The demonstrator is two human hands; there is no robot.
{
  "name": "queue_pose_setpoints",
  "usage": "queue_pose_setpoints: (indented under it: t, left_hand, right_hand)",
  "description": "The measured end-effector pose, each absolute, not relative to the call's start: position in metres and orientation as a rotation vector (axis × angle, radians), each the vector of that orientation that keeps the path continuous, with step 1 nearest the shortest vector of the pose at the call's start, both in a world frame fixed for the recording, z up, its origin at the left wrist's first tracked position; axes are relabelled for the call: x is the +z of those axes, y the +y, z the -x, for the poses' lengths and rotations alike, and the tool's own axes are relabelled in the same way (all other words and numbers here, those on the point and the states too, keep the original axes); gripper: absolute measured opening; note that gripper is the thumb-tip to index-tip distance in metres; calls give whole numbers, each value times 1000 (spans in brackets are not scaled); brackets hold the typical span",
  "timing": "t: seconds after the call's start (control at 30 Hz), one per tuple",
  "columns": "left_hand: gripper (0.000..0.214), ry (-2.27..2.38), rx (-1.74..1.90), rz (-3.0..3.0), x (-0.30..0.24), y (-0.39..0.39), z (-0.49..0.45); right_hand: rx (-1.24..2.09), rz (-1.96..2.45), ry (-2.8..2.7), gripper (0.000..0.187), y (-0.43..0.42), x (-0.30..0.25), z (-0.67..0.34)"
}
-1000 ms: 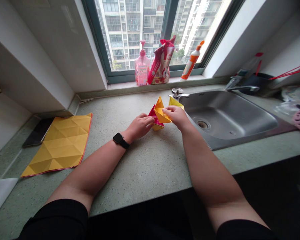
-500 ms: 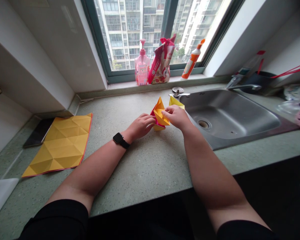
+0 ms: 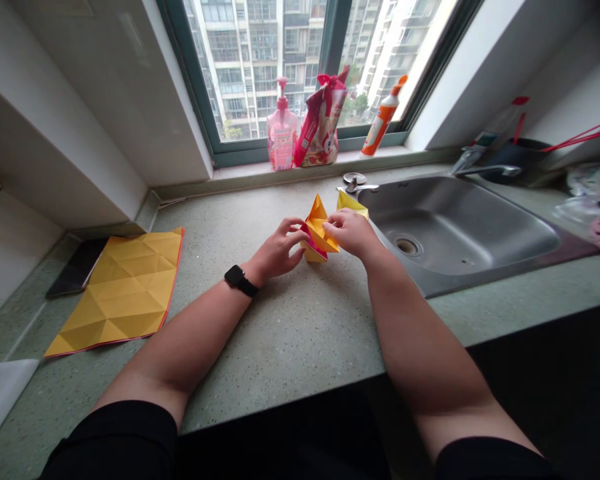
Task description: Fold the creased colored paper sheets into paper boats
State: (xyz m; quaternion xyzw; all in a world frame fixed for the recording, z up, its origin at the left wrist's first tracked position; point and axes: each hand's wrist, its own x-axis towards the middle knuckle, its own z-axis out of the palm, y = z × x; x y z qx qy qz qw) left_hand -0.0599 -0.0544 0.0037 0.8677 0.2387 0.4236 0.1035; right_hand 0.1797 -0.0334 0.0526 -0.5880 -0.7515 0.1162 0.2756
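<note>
Folded yellow paper (image 3: 319,232) on desk (image 3: 290,333), pinched by left hand (image 3: 276,252) at 8 o'clock, right hand (image 3: 351,232) at 3 o'clock.

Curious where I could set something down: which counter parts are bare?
Bare counter: between the creased yellow sheet and the left forearm, and between that and the right forearm. Crowded: the windowsill and around the left hand and right hand holding the folded paper.

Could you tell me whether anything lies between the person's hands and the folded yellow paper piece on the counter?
Nothing visible does. The right hand pinches the folded paper piece at a flap, and the left hand touches its left side. The creased sheet lies well apart to the left.
</note>
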Motion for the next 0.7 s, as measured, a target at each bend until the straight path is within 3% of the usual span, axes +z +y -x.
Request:
queue_pose_setpoints:
  t: [0.23, 0.6, 0.7]
  left_hand:
    - [58, 713, 1229, -2556, 2, -54, 59]
    - [32, 880, 1162, -2684, 4, -48, 65]
    - [25, 894, 1159, -2671, 4, -47, 67]
  right_hand:
    - [293, 1598, -1999, 16, -36, 47, -173]
    - [252, 1423, -1963, 20, -32, 29, -164]
    - [256, 1424, -1999, 12, -32, 26, -160]
